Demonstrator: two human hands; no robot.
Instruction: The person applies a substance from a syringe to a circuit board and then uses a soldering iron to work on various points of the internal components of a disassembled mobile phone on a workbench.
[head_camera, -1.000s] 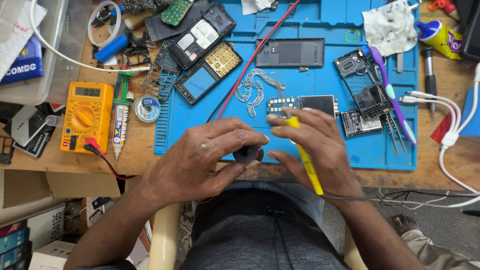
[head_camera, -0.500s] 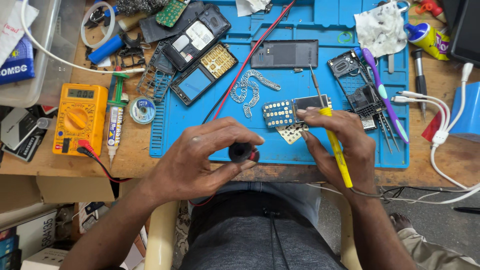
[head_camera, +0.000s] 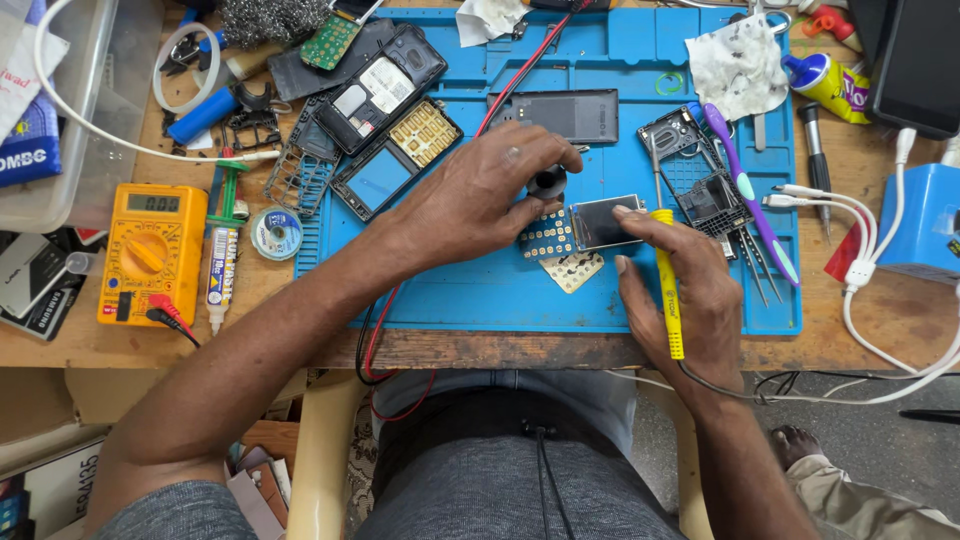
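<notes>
Left hand: my left hand is out over the blue mat, fingers curled and pinching a small black round piece between thumb and fingertips

Right hand: my right hand is closed around a yellow-handled soldering iron, held like a pen, its forefinger stretched out onto the edge of the small screen

Work piece: a phone circuit board with a grid of keypad contacts and a small screen attached lies flat on the mat, between my 2 hands and just below the black piece; a loose pale keypad sheet lies touching its lower edge

How it will handle: I judge the board light, thin and stiff, the screen glass fragile and the contacts easy to scratch; I would hold it by its bare edges only, never on the screen face

Iron: the tip is hidden near my fingers, so I cannot tell whether it touches the board; its cord trails off the table edge

Around: a purple toothbrush and tweezers lie just right of my right hand, an opened phone frame beside them

Far left: a yellow multimeter sits well apart on the wooden bench
</notes>
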